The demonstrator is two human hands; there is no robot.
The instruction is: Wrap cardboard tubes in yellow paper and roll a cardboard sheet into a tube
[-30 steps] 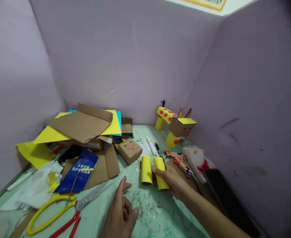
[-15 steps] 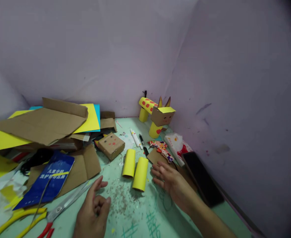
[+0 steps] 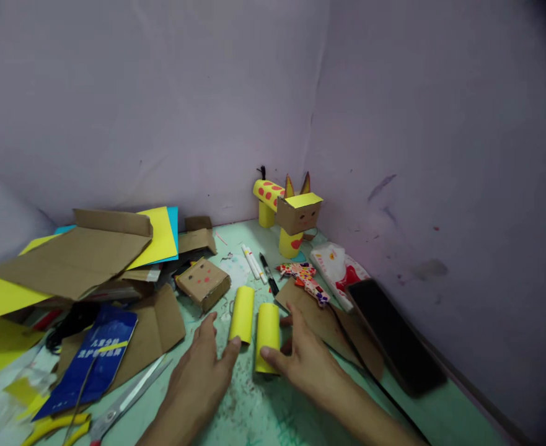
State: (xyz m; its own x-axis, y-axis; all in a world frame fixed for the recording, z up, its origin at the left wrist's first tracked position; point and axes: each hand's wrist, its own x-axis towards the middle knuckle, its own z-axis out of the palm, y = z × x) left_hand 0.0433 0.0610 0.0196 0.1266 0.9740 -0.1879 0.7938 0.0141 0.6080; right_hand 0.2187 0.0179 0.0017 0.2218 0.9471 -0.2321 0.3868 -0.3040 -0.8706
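Note:
Two yellow paper tubes lie side by side on the pale green table [image 3: 249, 427]. Beside the left tube [image 3: 242, 314] is my left hand [image 3: 202, 371], its thumb at the tube's near end and its fingers apart. My right hand [image 3: 300, 353] is at the right tube [image 3: 268, 334], thumb over its near end, fingers spread along its right side. Neither hand is closed round a tube. Behind the left hand sits a cardboard box with a drawn face [image 3: 204, 282].
A spotted yellow animal figure [image 3: 299, 214] stands at the back. White markers [image 3: 254, 263] and a black pen [image 3: 269, 274] lie before it. Cardboard [image 3: 82, 254], a blue packet [image 3: 93, 359] and scissors [image 3: 128, 396] are left; a dark phone [image 3: 393, 334] is right.
Both hands have moved inward to the tubes, the left one forward and right with its fingers opening. The right tube now lies straighter and slightly nearer. The view has shifted a little.

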